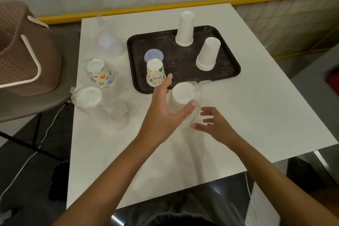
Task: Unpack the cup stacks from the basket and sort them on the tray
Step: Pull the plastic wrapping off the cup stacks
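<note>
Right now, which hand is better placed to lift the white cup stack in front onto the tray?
Left. The left hand holds the white cup stack between thumb and fingers, right beside the tray; the right hand is open next to it, gripping nothing.

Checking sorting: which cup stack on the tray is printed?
The short stack at the tray's front-left edge; the far stack and right stack are plain white.

1. No words, numbers or brand names could be read anywhere in the frame.
2. The patterned cups (pixel 156 75) at centre and the wrapped patterned cups (pixel 101 76) at centre left bore only coloured drawings.
</note>
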Demonstrator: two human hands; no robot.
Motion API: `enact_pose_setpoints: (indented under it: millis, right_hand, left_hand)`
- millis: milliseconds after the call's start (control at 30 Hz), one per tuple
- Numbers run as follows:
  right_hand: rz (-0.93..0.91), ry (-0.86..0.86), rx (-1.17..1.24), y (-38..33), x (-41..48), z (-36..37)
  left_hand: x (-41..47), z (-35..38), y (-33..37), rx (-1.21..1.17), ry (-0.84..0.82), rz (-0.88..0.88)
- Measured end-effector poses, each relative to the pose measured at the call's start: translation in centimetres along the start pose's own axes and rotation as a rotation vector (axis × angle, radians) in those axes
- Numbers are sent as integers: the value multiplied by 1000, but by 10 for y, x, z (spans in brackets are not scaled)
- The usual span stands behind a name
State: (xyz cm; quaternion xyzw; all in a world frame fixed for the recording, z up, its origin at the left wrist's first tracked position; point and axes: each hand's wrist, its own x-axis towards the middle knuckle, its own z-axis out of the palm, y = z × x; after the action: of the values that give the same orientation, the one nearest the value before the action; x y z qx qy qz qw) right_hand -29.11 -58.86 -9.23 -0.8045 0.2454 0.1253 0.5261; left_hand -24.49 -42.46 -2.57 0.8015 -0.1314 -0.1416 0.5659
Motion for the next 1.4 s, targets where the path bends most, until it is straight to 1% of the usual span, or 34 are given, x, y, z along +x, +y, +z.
enact_pose_setpoints:
  millis: [67, 100, 200, 267, 433, 500, 567, 633, 700, 767, 833, 933, 967, 1033, 1100, 1133, 1200, 1267, 1333, 1400]
  right_hand:
    - [51, -34, 29, 4, 4, -1]
    - [73, -51, 66, 5, 7, -2]
    - [135, -111, 200, 6, 16, -2]
    - [165, -152, 232, 4, 21, -1]
    - [103, -271, 232, 9, 29, 4]
    - [102, -295, 255, 10, 30, 5]
    - [110, -303, 282, 10, 33, 5]
    - [130, -317, 297, 9, 36, 2]
    - [133, -335, 286, 8, 40, -3]
    - [136, -324, 278, 7, 46, -7]
    - [162, -294, 323, 7, 51, -11]
    - [216, -329, 462, 7, 61, -19]
    - [227, -357, 511, 7, 64, -23]
    - [235, -391, 563, 7, 69, -31]
    - [231, -390, 543, 8, 75, -39]
    - [226, -386, 523, 8, 77, -43]
    - [209, -390, 485, 9, 80, -49]
    - [193, -411, 457, 10, 80, -51]
    - [185, -422, 436, 12, 80, -50]
    - [194, -421, 450, 15, 80, -46]
  left_hand:
    - [3, 2, 2, 160, 4, 35]
    - [6, 1, 0, 192, 8, 34]
    - [6, -4, -6, 165, 15, -23]
    - [3, -9, -10, 152, 39, -23]
    - [3, -6, 0, 129, 95, -35]
    - [8, 1, 5, 115, 88, -31]
    - [14, 4, 6, 155, 102, -15]
    - [18, 4, 7, 194, 151, -27]
    - [19, 2, 5, 197, 234, -26]
    - [18, 0, 0, 123, 324, -32]
    - [15, -2, -6, -22, 421, -71]
    - [13, 2, -18, -278, 520, -225]
    - [11, 4, -23, -361, 517, -285]
    - [6, 11, -32, -473, 454, -399]
    - [2, 16, -44, -510, 369, -479]
    - [0, 18, -48, -491, 341, -512]
    - [-2, 19, -56, -410, 324, -552]
    - [-1, 20, -60, -291, 313, -551]
    - [1, 21, -63, -150, 262, -500]
    - [0, 22, -71, 22, 162, -437]
